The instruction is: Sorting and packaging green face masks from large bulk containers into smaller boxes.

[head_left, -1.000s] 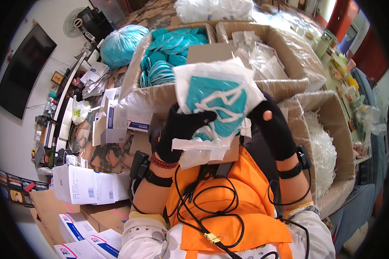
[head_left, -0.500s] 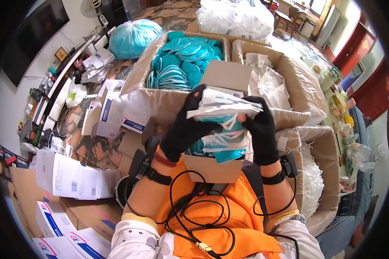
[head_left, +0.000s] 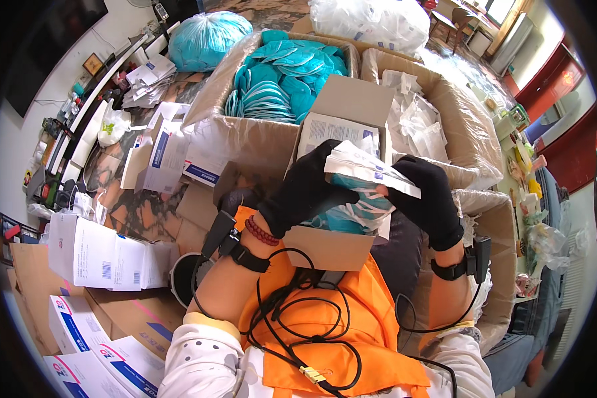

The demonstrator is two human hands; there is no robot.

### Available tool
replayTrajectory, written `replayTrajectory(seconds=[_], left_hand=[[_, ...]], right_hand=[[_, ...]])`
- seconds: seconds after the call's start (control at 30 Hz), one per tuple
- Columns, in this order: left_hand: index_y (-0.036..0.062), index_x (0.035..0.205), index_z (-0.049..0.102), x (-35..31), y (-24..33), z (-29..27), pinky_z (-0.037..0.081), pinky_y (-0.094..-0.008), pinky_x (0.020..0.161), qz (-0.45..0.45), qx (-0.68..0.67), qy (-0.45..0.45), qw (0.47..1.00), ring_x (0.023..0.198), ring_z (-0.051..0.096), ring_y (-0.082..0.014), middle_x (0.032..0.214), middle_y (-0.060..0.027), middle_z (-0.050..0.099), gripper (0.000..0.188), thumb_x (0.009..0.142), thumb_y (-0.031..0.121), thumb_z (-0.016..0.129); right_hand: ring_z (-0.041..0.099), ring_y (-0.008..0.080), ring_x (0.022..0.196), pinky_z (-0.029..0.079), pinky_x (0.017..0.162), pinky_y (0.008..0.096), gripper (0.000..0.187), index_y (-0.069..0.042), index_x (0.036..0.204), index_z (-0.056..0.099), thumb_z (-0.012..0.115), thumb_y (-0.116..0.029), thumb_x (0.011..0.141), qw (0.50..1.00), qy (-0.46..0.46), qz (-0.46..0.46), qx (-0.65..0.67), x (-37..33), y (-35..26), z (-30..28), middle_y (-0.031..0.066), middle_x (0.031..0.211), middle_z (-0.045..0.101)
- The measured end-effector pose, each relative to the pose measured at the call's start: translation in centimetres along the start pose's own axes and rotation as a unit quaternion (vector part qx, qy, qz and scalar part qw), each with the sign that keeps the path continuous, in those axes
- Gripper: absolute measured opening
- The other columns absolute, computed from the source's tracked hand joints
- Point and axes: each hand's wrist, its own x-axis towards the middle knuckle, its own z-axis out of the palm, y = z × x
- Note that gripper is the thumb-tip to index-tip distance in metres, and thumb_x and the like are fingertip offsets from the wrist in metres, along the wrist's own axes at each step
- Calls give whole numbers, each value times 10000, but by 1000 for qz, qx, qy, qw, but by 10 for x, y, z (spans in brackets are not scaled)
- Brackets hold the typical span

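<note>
White packets, teal showing through below, were bunched at the mouth of the open cardboard box, and over my remote feed I saw thumbs and fingers clamped on them: left hand at one end, right hand at the other. Some fingers were hidden. I judged that slick film could let the bundle slide and fan if either grip eased, or a corner could catch the raised flap.
</note>
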Motion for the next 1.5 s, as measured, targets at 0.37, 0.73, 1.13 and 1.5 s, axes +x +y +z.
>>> replayTrajectory(seconds=[0.37, 0.73, 1.13, 1.5], left_hand=[[44, 1423, 254, -4, -15, -14, 335, -334, 1060, 14, -254, 85, 963, 1302, 376, -213, 1396, -132, 393, 792, 767, 63, 698], [32, 1258, 458, -27, -17, 7, 433, -298, 925, -117, -296, 93, 944, 1100, 526, -161, 1190, -78, 558, 476, 833, 92, 664], [21, 1218, 503, -40, -23, 39, 444, -340, 933, 20, -312, 98, 945, 1079, 547, -207, 1167, -107, 558, 649, 660, 152, 808], [28, 1078, 578, -24, -14, 38, 496, -306, 751, -28, -83, 176, 980, 825, 629, -188, 877, -120, 629, 310, 771, 42, 622]], right_hand=[[582, 171, 606, 451, 583, 300, 145, 9, 849, 604, 596, -129, 894, 969, 229, 61, -70, -30, -10, 9, 95, 675, 591], [358, 59, 601, 297, 508, 271, 410, -19, 669, 472, 536, -294, 967, 934, 324, 149, 31, -41, 19, 19, -51, 580, 393], [388, 81, 577, 353, 507, 271, 300, 0, 762, 541, 551, -228, 958, 946, 302, 100, -55, -46, 16, 55, -10, 562, 445], [429, 94, 646, 336, 540, 282, 365, -1, 807, 533, 533, -331, 962, 905, 405, 128, 38, -71, 37, 43, -24, 694, 479]])
